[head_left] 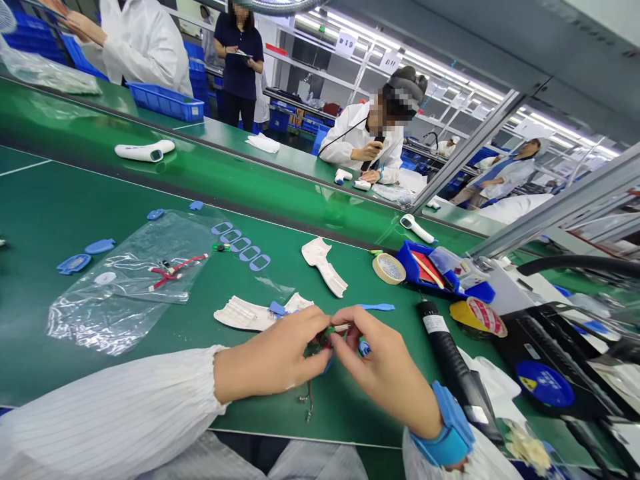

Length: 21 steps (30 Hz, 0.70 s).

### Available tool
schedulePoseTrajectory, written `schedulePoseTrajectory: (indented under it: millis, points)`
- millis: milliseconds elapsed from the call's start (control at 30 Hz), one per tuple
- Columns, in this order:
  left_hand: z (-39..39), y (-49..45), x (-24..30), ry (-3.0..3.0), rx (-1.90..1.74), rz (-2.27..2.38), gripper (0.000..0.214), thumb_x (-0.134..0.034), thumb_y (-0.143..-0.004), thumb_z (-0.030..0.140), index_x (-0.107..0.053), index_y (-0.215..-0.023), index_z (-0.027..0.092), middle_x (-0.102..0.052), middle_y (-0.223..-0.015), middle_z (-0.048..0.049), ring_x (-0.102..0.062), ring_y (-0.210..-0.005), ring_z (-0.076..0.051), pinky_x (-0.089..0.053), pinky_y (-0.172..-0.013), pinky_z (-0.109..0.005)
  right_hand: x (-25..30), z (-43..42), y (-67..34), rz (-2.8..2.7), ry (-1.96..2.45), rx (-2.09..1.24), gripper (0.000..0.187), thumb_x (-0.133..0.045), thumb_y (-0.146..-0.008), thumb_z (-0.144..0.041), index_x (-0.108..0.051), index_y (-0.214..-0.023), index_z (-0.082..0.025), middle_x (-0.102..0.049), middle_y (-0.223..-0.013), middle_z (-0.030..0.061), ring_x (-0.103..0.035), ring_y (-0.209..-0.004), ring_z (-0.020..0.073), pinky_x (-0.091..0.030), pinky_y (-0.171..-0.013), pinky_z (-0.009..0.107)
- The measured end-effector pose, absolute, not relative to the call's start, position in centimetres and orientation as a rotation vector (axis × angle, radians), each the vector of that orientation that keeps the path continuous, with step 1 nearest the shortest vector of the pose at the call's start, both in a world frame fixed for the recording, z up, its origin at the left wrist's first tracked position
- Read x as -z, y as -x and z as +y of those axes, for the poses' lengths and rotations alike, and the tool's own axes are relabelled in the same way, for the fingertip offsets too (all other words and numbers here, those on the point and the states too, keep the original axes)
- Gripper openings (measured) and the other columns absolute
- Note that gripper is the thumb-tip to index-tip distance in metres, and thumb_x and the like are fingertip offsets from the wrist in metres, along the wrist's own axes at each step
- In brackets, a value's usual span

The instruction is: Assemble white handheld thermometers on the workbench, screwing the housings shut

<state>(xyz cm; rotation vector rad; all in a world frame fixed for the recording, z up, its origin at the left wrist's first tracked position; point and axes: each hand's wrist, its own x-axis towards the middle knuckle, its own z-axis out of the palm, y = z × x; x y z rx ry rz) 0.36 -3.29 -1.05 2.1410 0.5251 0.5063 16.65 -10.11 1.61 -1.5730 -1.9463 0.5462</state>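
Observation:
My left hand (285, 350) is closed, thumb and fingers pinching a small green circuit board (325, 339), mostly hidden by the fingers. Fingertips of my right hand (383, 363) meet it from the other side, at a short pale part on the board. Thin wires with small metal ends (307, 403) dangle below. Just beyond my left hand lies a white thermometer shell half (243, 313) with a blue piece (277, 308) on it. Another white shell half (325, 265) rests farther back. A blue strip (377, 307) lies past my right hand.
Left are a clear plastic bag (135, 287) with red wires and several blue oval rings (240, 247). Right are a black electric screwdriver (450, 360), a tape roll (477, 318), a ring of screws (389, 268) and a blue bin (420, 267). Co-workers sit beyond the green conveyor (225, 173).

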Motion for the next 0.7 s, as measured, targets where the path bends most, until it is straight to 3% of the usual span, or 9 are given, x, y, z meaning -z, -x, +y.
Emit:
schedulePoseTrajectory:
  millis: [133, 333, 500, 600, 700]
  points:
    - [-3.1, -0.9, 1.8, -1.837, -0.566, 0.608, 0.015, -0.044, -0.085, 0.019, -0.059, -0.085, 0.017, -0.058, -0.078, -0.0009, -0.052, -0.069, -0.013, -0.041, -0.063, -0.024, -0.8, -10.3, -16.3, -1.703, 1.445, -0.654, 0.034, -0.049, -0.086, -0.015, -0.039, -0.116, -0.026, -0.06, -0.09, -0.0009, -0.058, -0.071, 0.0112, -0.049, -0.065, 0.024]
    - [-2.8, -0.9, 2.3, -1.417, -0.519, 0.61, 0.019, -0.044, -0.086, 0.027, -0.051, -0.102, 0.017, -0.056, -0.075, 0.001, -0.055, -0.067, -0.012, -0.047, -0.066, -0.027, 0.1, -10.8, -16.8, -2.042, 1.456, -0.502, 0.023, -0.048, -0.082, -0.006, -0.057, -0.095, -0.023, -0.056, -0.101, 0.0051, -0.056, -0.093, 0.0164, -0.048, -0.08, 0.03]
    - [-3.1, -0.2, 1.9, -1.488, -0.535, 0.655, 0.021, -0.041, -0.088, 0.027, -0.049, -0.106, 0.02, -0.06, -0.081, -0.0006, -0.061, -0.075, -0.014, -0.049, -0.07, -0.028, 0.8, -10.9, -17.3, -2.108, 1.414, -0.303, 0.022, -0.043, -0.087, -0.008, -0.059, -0.095, -0.021, -0.061, -0.1, 0.0058, -0.059, -0.091, 0.0156, -0.05, -0.078, 0.028]
    - [-3.6, 1.2, 1.5, -1.577, -0.551, 0.743, 0.016, -0.041, -0.087, 0.023, -0.053, -0.097, 0.02, -0.062, -0.086, -0.0016, -0.062, -0.08, -0.015, -0.048, -0.07, -0.028, 0.7, -11.4, -17.6, -2.096, 1.459, -0.203, 0.019, -0.042, -0.089, -0.011, -0.058, -0.095, -0.02, -0.061, -0.094, 0.0059, -0.059, -0.085, 0.0157, -0.051, -0.074, 0.028]
    - [-4.4, 3.1, 1.5, -1.615, -0.497, 0.853, 0.015, -0.043, -0.084, 0.021, -0.057, -0.085, 0.019, -0.063, -0.074, -0.0005, -0.061, -0.072, -0.014, -0.047, -0.064, -0.026, 0.8, -11.9, -17.8, -2.1, 1.513, -0.175, 0.017, -0.042, -0.089, -0.012, -0.057, -0.092, -0.019, -0.06, -0.089, 0.0056, -0.058, -0.079, 0.0156, -0.05, -0.069, 0.028]
